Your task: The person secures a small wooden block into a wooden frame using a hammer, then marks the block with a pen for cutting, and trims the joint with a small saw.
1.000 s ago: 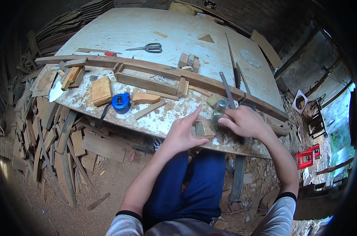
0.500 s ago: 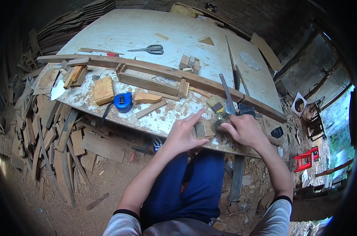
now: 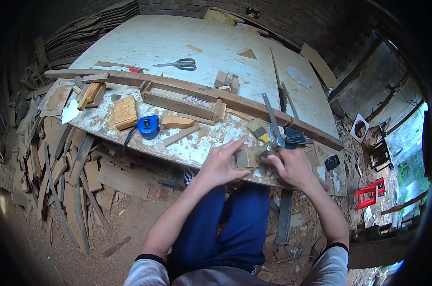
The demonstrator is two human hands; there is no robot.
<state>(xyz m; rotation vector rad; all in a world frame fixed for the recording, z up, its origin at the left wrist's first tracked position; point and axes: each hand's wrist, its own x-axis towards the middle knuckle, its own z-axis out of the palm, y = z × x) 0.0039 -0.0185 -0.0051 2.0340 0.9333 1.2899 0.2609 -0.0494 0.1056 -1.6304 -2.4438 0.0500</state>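
My left hand (image 3: pixel 220 165) rests at the near edge of the worktable (image 3: pixel 187 43). Its thumb and fingers grip a small wooden block (image 3: pixel 247 158), and the index finger points out over the tabletop. My right hand (image 3: pixel 292 167) is closed around a hammer (image 3: pixel 275 144). The hammer's metal head sits just right of the block, close to it or touching it. A long grey metal strip (image 3: pixel 269 110) lies on the table behind the hammer head.
On the table lie a blue tape measure (image 3: pixel 148 126), a carved wood block (image 3: pixel 124 112), a wooden frame (image 3: pixel 180 101), scissors (image 3: pixel 179 63), a saw blade (image 3: pixel 282 97) and a yellow brush (image 3: pixel 258 128). Scrap wood (image 3: pixel 59 157) is piled on the floor at left. A red stool (image 3: pixel 368 195) stands at right.
My right hand has drawn back toward the table's near edge, bringing the hammer head down beside the block. My left hand keeps its hold on the block.
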